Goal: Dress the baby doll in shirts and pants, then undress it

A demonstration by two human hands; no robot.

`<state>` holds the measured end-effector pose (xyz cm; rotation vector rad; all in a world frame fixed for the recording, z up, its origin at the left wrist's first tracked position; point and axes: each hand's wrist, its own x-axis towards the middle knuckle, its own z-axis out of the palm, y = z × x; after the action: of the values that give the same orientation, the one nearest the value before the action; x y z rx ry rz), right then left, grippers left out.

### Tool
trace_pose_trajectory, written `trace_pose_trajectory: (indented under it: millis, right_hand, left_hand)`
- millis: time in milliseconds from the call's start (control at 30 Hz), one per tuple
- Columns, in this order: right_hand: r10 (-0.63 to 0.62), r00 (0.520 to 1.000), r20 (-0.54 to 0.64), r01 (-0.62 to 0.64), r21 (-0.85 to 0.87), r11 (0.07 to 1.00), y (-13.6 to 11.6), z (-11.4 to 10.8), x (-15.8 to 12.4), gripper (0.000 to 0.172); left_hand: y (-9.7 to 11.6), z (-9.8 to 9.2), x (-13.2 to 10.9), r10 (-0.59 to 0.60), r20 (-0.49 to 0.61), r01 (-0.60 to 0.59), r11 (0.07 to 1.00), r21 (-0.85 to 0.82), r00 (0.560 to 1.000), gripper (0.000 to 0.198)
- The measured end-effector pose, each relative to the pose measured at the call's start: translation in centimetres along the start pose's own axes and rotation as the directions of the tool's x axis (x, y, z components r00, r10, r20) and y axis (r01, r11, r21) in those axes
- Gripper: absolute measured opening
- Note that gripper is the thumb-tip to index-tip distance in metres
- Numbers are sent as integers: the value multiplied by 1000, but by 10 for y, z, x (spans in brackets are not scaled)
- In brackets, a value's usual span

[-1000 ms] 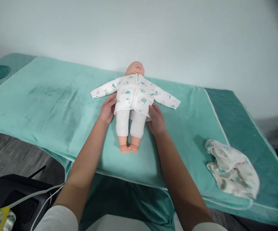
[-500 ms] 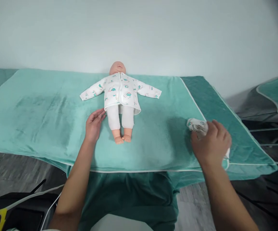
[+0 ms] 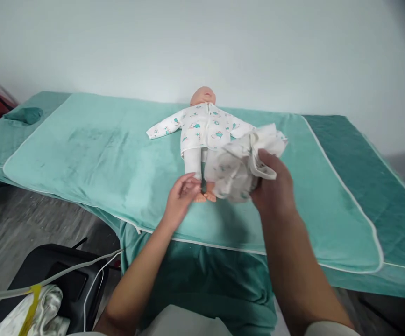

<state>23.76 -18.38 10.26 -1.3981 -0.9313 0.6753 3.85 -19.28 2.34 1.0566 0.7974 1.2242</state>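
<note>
A baby doll lies on its back in a white printed jacket and white leggings, its bare feet towards me. My right hand grips a bunched white printed baby garment, raised over the doll's legs. Part of a sleeve and one leg are hidden behind this cloth, which is slightly blurred. My left hand is by the doll's feet, fingers loosely curved and holding nothing. Its fingertips overlap the lower leg in view; I cannot tell whether they touch it.
A pale green mat with white piping covers the bed, over darker green bedding. A white wall rises behind. At lower left, a black chair holds folded printed cloth; a pale tube with yellow tape crosses over it.
My right hand has lifted the garment from the mat's right side and brought it left over the doll's legs. My left hand has moved to the doll's feet. The view has shifted left.
</note>
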Motion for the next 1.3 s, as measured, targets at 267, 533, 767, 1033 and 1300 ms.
trace_pose_trajectory:
  millis: [267, 533, 767, 1033, 1300]
  right_hand:
    - [59, 895, 443, -306, 512, 803, -13, 89, -23, 40]
    - [77, 939, 335, -263, 555, 789, -4, 63, -11, 35]
    - [-229, 956, 182, 170, 289, 942, -17, 45, -39, 43]
    - [-420, 832, 362, 452, -6, 892, -26, 76, -80, 40]
    - [-480, 782, 398, 504, 49, 862, -72, 53, -28, 21]
  left_hand:
    - [23, -8, -21, 117, -28, -106, 961, 257, 993, 49]
    - [64, -33, -7, 168, -264, -131, 980, 153, 950, 33]
    - [127, -13, 12, 134, -219, -145, 989, -36, 967, 31]
    - [158, 21, 7, 181, -137, -196, 975, -104, 974, 19]
    - [173, 11, 10, 418, -308, -433, 901, 23, 855, 38]
